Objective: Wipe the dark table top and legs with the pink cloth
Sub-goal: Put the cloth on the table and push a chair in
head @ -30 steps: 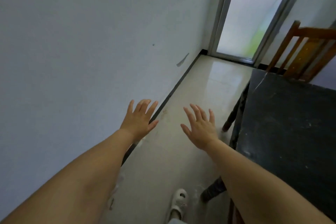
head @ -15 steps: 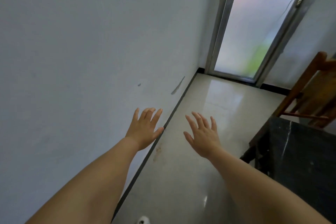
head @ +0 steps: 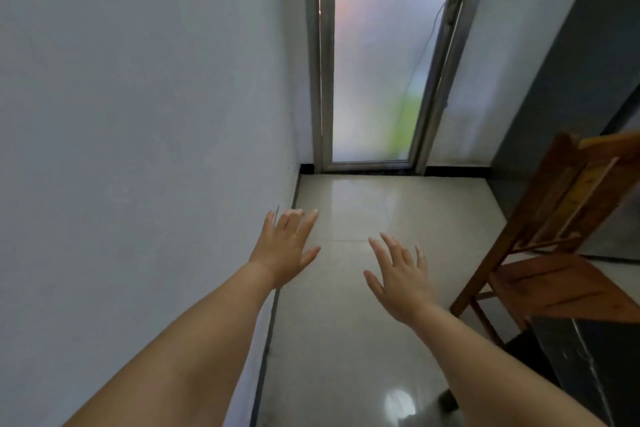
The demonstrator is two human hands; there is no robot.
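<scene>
While both arms reach forward above the pale floor (head: pixel 363 305), the left hand (head: pixel 285 250) and right hand (head: pixel 401 282) each show a spread, empty grip. The dark surface (head: pixel 595 367) sits at lower right, beside a wooden chair (head: pixel 561 253).

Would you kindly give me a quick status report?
Left hand and right hand open, empty. No pink cloth in view. Dark table at lower right, wooden chair beside it.
</scene>
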